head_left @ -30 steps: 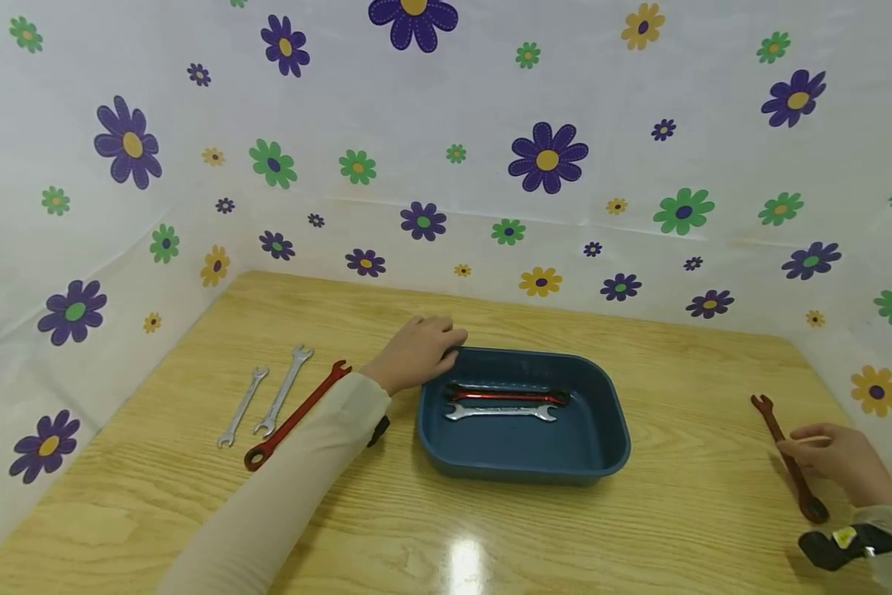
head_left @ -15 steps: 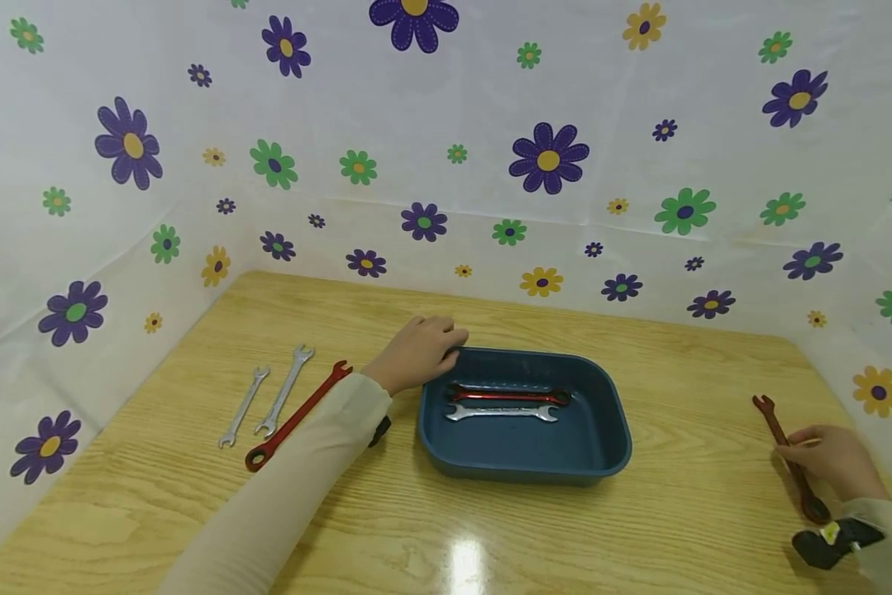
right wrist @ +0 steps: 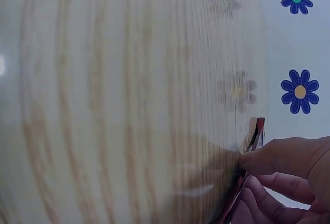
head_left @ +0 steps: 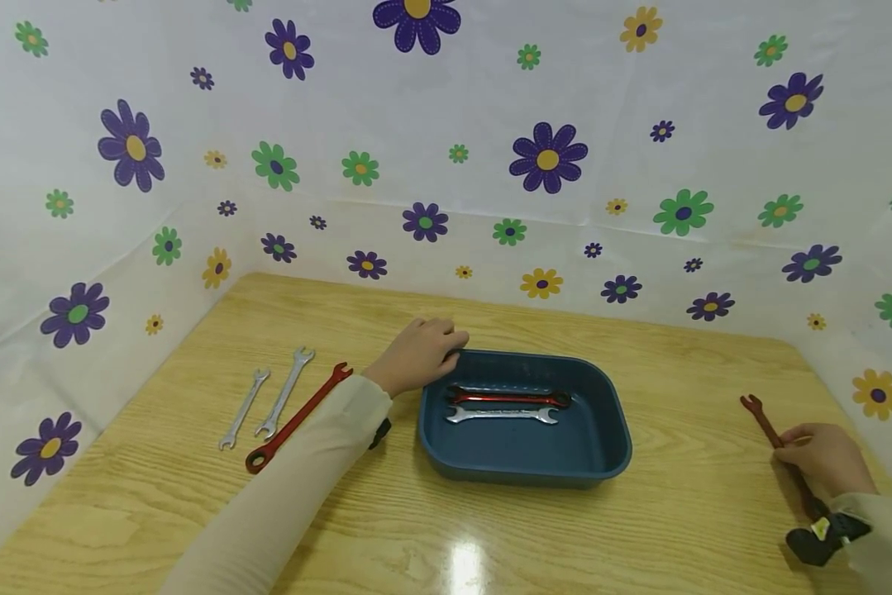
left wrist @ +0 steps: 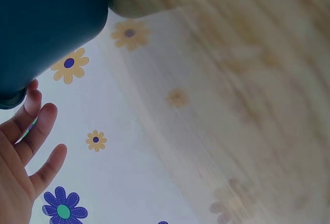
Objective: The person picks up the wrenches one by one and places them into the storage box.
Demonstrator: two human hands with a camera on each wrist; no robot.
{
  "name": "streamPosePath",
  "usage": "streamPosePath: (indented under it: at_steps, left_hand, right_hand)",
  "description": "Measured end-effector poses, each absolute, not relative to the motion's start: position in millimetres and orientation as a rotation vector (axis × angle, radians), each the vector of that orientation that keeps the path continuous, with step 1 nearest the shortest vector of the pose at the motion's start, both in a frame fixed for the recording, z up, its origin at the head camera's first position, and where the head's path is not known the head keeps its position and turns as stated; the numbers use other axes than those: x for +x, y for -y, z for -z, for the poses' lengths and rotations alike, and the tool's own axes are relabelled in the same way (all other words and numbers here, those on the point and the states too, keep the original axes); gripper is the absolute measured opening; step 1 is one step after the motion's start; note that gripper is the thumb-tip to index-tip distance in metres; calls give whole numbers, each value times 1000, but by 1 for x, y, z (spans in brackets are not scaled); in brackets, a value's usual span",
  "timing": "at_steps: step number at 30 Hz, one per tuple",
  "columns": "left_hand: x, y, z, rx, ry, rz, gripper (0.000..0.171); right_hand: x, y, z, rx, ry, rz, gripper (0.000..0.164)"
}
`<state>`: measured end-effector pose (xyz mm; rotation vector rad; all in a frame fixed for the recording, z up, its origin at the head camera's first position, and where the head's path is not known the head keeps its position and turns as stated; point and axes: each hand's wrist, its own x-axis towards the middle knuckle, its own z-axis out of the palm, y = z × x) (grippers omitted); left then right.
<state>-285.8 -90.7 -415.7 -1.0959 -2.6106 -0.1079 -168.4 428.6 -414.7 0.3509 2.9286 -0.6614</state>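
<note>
My right hand (head_left: 825,454) pinches a red combination wrench (head_left: 762,423) between thumb and fingers at the table's right side. Its open end points to the back; the ring end is partly hidden by the wrist strap. The right wrist view shows the thumb pressed on the wrench (right wrist: 259,126), close over the table. My left hand (head_left: 419,355) holds the back left corner of a blue plastic tub (head_left: 523,477), fingers bent at the rim outside it (left wrist: 44,126). Inside the tub lie a red combination wrench (head_left: 508,398) and a silver open-end wrench (head_left: 501,415), side by side.
Left of the tub, two silver open-end wrenches (head_left: 244,409) and a larger red combination wrench (head_left: 297,420) lie on the wooden table (head_left: 386,537). My left forearm crosses close to the red one. A white flowered cloth (head_left: 475,99) hangs behind and at both sides.
My right hand has shifted slightly left with the red wrench, whose open end has swung left. The left hand and tub have stayed put.
</note>
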Motion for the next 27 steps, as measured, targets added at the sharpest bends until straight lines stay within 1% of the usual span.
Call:
streamPosePath:
  at_steps: [10,17,20,23,27]
  left_hand:
    - [-285,91,417,-1089,2608,90,8]
    - [-284,90,414,-1085,2624,91,7]
    - [-287,90,411,-1099,2625,101,7]
    - [-289,91,409,-1111,2624,113,8]
    - [-294,91,409,-1128,2631,113,8]
  right_hand:
    - [-172,-429,416,316,-2915,658,31]
    - [-170,-432,416,272,-2931,566,39]
    - [-166,-431,414,300,-2917,500,41]
    - [-164,-428,413,338,-2913,443,38]
    - [-162,-420,411,376,-2934,373,31]
